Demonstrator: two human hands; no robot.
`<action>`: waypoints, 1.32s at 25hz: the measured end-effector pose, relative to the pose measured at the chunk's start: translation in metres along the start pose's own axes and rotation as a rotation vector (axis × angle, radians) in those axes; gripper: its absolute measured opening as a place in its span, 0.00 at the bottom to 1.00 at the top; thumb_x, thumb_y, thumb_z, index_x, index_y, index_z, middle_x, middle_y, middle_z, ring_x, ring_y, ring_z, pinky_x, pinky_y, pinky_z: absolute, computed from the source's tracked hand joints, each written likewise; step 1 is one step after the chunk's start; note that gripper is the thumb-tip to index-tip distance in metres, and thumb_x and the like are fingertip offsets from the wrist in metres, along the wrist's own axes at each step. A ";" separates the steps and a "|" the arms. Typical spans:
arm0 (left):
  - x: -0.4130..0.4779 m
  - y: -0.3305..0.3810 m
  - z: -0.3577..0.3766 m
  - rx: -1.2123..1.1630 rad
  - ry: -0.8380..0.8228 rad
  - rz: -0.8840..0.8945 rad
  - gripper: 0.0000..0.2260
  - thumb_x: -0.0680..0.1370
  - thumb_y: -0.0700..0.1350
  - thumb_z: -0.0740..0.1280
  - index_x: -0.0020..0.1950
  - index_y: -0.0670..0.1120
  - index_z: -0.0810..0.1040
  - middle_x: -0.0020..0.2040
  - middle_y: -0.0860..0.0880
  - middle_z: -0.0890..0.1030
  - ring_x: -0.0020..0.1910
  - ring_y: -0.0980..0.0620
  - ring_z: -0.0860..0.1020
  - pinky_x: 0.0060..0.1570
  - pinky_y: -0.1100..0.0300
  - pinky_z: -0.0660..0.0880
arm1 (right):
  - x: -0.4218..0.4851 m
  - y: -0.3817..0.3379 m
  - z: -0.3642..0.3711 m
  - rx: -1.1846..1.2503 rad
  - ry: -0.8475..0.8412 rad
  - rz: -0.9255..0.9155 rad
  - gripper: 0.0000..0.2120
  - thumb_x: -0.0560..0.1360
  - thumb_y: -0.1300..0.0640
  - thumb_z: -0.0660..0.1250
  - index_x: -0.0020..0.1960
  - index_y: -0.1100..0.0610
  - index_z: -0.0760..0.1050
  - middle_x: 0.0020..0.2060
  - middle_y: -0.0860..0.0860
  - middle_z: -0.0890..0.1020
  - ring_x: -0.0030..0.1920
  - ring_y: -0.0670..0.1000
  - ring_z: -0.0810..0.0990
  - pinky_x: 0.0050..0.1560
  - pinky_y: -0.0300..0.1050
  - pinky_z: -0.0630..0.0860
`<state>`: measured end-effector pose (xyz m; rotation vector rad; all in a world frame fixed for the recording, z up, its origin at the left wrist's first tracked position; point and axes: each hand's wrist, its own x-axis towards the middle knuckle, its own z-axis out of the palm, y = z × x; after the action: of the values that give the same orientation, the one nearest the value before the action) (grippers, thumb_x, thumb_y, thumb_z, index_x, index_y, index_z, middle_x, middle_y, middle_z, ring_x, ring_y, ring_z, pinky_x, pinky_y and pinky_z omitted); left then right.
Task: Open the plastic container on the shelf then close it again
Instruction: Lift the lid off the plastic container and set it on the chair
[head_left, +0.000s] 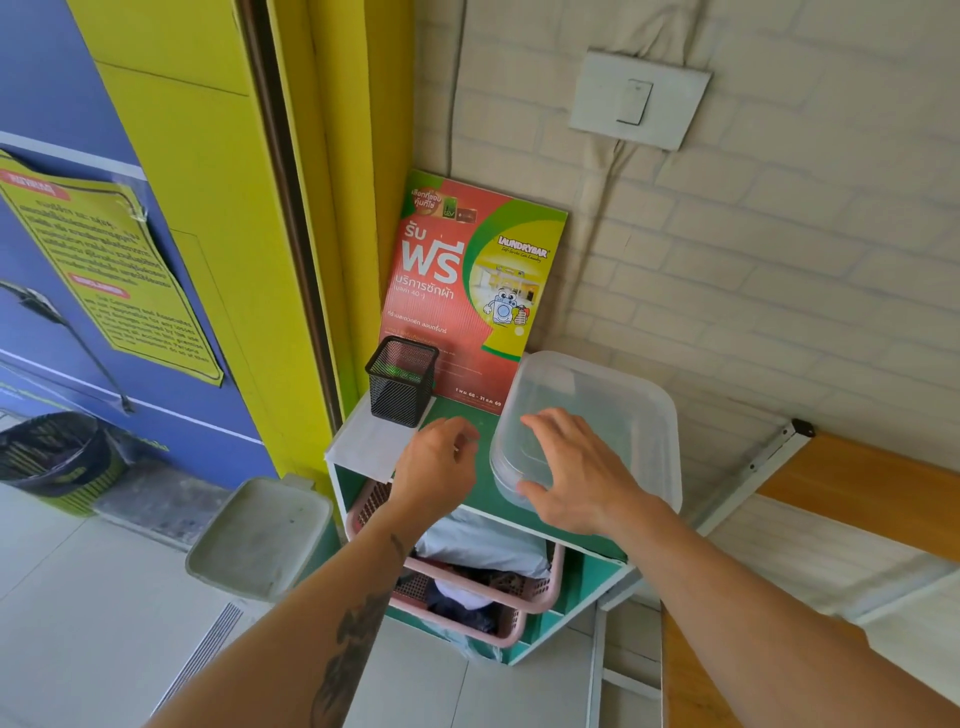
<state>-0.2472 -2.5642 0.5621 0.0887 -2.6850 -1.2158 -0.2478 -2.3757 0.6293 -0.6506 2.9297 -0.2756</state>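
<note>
A clear plastic container (602, 410) with its lid on sits on the green top of a small shelf unit (467, 415), at the right side. My right hand (576, 473) hovers over the container's near end with fingers spread, thumb by the front rim; I cannot tell whether it touches. My left hand (439, 470) is just left of the container above the shelf top, fingers loosely curled and holding nothing.
A black mesh pen cup (401, 382) stands at the shelf's back left. A red and green laundry poster (467, 291) leans on the wall behind. A pink basket (519, 603) of clothes sits in the shelf below. A grey bin lid (260, 535) is left; a wooden bench (857, 493) is right.
</note>
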 end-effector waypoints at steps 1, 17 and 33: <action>-0.005 0.003 0.000 -0.047 -0.007 -0.027 0.08 0.78 0.42 0.65 0.53 0.46 0.82 0.45 0.50 0.83 0.40 0.51 0.80 0.43 0.56 0.79 | -0.001 0.001 0.002 -0.022 0.005 0.005 0.35 0.72 0.43 0.65 0.74 0.53 0.58 0.69 0.51 0.64 0.69 0.54 0.64 0.67 0.53 0.70; -0.014 0.013 0.011 -0.424 -0.204 -0.300 0.21 0.76 0.35 0.65 0.65 0.52 0.78 0.44 0.38 0.83 0.34 0.59 0.82 0.44 0.57 0.82 | 0.001 0.002 0.001 -0.292 0.005 0.002 0.36 0.68 0.36 0.63 0.69 0.53 0.61 0.65 0.58 0.71 0.63 0.62 0.70 0.58 0.59 0.72; -0.013 0.014 0.009 -0.530 -0.260 -0.375 0.20 0.75 0.36 0.66 0.64 0.53 0.77 0.38 0.41 0.84 0.40 0.48 0.81 0.49 0.45 0.81 | 0.003 -0.003 0.001 -0.372 0.020 -0.044 0.34 0.67 0.37 0.62 0.65 0.57 0.65 0.62 0.62 0.75 0.59 0.64 0.75 0.48 0.54 0.75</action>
<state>-0.2363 -2.5463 0.5648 0.3919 -2.5117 -2.1458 -0.2487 -2.3797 0.6286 -0.7602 3.0131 0.2689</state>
